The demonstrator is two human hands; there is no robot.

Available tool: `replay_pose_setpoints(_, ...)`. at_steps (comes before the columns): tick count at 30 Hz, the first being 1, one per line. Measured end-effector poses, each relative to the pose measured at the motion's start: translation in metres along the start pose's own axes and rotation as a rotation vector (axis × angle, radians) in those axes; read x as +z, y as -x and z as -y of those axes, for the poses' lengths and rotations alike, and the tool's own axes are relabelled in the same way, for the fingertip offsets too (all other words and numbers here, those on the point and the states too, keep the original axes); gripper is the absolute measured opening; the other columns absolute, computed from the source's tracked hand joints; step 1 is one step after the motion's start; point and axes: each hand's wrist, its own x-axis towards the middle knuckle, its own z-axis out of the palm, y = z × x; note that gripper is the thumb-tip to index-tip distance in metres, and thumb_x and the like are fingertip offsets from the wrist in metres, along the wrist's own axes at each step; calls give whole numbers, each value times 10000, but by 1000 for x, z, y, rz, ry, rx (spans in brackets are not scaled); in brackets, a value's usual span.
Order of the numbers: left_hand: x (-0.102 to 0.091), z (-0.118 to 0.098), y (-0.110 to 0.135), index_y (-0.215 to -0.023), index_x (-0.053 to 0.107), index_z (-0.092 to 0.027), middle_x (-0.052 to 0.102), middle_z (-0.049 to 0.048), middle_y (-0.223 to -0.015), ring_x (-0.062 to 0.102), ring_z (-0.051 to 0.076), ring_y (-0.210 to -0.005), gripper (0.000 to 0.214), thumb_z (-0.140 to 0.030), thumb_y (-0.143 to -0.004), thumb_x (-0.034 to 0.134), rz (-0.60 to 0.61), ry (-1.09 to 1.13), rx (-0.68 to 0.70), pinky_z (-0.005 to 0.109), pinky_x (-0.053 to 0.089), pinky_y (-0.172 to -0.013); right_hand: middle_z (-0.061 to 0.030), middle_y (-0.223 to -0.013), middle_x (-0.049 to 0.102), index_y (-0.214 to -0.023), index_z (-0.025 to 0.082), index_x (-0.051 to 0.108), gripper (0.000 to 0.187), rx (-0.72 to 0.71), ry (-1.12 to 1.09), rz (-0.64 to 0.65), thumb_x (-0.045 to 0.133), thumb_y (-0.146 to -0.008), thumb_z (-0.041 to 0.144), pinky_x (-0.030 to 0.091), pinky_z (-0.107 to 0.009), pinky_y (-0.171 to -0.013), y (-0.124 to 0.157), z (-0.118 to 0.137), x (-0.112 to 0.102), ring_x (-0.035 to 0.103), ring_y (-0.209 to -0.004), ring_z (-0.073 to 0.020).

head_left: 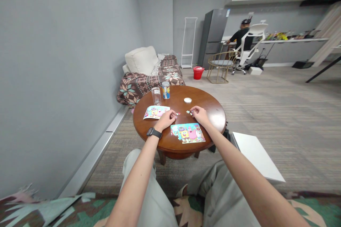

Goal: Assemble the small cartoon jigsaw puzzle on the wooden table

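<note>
My left hand (167, 118) is closed in a pinch on a small puzzle piece (176, 116), left of the loose pieces. Opposite it, my right hand (200, 114) has its fingertips pressed together at a puzzle piece, mostly hidden by the fingers. Several loose puzzle pieces (188, 112) lie between the two hands. Nearer me is a mostly assembled cartoon jigsaw puzzle (190, 133), its lower left corner uneven with a gap. A printed picture sheet (153, 112) with the same cartoon figures lies partly behind my left hand, its edge curled up.
The round wooden table (213, 103) also bears a clear glass (156, 96), a printed can (166, 90) and a round white lid (188, 100). A white box-like object (257, 154) stands to the right. Behind are a covered sofa (160, 76), a red bucket (198, 73) and a seated person (243, 37).
</note>
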Motion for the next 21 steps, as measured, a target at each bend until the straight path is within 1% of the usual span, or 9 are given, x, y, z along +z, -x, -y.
replay_pose_setpoints(3,0,1,0,-897,590,-179,635,15,-809,607,161,-779,123,-171,-777,616,-2,0,12,295,504,-761,-3,-682,684,-838,211,655,179,19,-12,-12,485,-783,198,505,-286,-665,-3,-5,2,674,-634,-175)
replay_pose_setpoints(7,-1,2,0,-908,591,-180,629,14,-815,597,168,-790,166,-194,-756,658,6,-7,20,308,506,-771,-22,-812,714,-893,216,634,156,26,-53,-63,498,-817,211,529,-308,-727,-6,-10,3,703,-692,-176)
replay_pose_setpoints(9,-1,1,0,-900,589,-181,638,20,-824,605,171,-798,122,-194,-785,628,5,-2,6,315,509,-782,-31,-859,720,-921,217,619,151,32,-85,-66,497,-835,230,535,-313,-727,-7,-11,3,711,-713,-179)
replay_pose_setpoints(11,0,0,0,-891,587,-184,655,32,-848,618,174,-820,62,-184,-833,565,-4,6,-16,320,510,-800,-41,-883,720,-945,215,603,153,43,-113,-60,490,-852,257,537,-310,-696,-7,-11,3,716,-735,-185)
replay_pose_setpoints(13,0,-1,0,-890,588,-184,669,40,-875,628,176,-842,75,-170,-859,522,-12,6,-34,323,510,-814,-46,-907,718,-962,212,588,162,57,-134,-61,482,-861,280,532,-302,-660,-7,-10,3,719,-750,-188)
replay_pose_setpoints(16,0,-1,0,-895,591,-177,672,45,-886,631,177,-846,80,-148,-849,533,-15,-10,-32,318,506,-816,-28,-864,711,-952,211,575,154,67,-144,-53,482,-853,285,516,-280,-630,-6,-8,3,712,-699,-174)
replay_pose_setpoints(19,0,-1,0,-897,592,-171,668,43,-879,632,172,-842,91,-128,-839,537,-10,-18,-17,306,502,-813,6,-758,695,-906,210,572,117,59,-150,-12,509,-828,271,497,-256,-607,-5,-7,3,682,-588,-146)
replay_pose_setpoints(21,0,0,0,-906,593,-172,665,37,-866,631,167,-829,109,-116,-834,533,-7,-22,-14,297,500,-804,15,-725,692,-875,208,579,100,57,-151,14,537,-813,274,488,-246,-590,-5,-7,3,664,-543,-135)
